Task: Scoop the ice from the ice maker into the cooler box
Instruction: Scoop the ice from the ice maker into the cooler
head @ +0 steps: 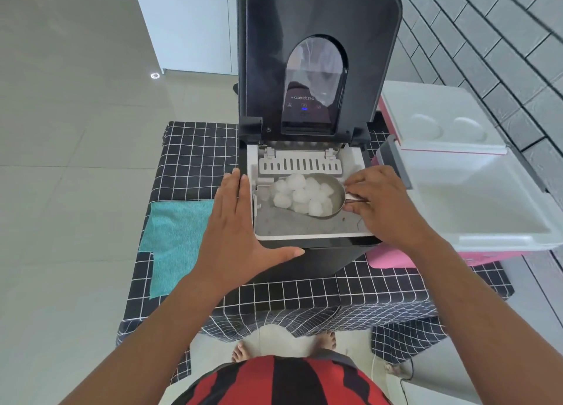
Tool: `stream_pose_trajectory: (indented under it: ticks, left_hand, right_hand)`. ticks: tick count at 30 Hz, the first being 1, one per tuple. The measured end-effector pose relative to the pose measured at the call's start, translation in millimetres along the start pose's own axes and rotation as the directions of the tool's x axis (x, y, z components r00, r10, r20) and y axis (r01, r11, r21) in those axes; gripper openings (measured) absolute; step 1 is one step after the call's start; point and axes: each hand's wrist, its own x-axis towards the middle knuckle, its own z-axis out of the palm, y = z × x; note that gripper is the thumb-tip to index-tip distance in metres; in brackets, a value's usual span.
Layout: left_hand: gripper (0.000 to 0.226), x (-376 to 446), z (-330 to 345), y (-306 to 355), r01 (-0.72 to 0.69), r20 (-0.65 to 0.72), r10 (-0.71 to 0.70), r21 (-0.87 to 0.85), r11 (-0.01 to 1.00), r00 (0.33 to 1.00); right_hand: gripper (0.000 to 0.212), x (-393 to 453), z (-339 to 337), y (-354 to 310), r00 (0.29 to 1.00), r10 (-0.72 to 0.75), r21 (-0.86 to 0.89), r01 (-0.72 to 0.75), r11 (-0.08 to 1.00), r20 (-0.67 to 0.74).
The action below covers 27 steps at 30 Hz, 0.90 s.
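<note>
The ice maker (307, 252) stands in the middle of a checked tablecloth (198, 151), and everything else is placed around it. Its lid (320, 23) is tipped up and back, which leaves the bin open from above. Just to the right of the ice maker sits the cooler box (475, 191), open and with its white interior facing up, probably so a full scoop needs only a short sideways carry. To the left of the ice maker a teal cloth (176, 237) lies flat, likely for drips.

The left hand (234, 230) rests flat against the ice maker's front left corner, fingers straight and thumb spread along the front edge, apparently steadying the machine. The right hand (380, 203) reaches over the right rim and grips the handle of a metal scoop (335, 197) with curled fingers. The scoop is inside the bin, heaped with ice (301, 195), its mouth pointing left.
</note>
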Motion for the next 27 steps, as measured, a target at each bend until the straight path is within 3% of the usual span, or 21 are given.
stream_pose_trajectory:
  ticks: [11,20,27]
  left_hand:
    - [0.145,-1,1,-1,0.022,-0.006,-0.022,-0.035,0.999,1.000]
    - [0.145,-1,0,-1,0.019,0.002,-0.019,-0.012,1.000,1.000]
    - [0.136,3,-8,15,-0.050,-0.036,0.051,0.010,0.999,0.998]
  right_hand:
    - [0.033,-5,-7,12,0.998,0.058,0.044,-0.058,0.997,-0.002]
    - [0.029,-7,-9,19,1.000,0.016,0.109,-0.014,0.994,-0.018]
    - [0.031,-14,-19,32,0.999,0.040,0.147,-0.036,0.988,-0.026]
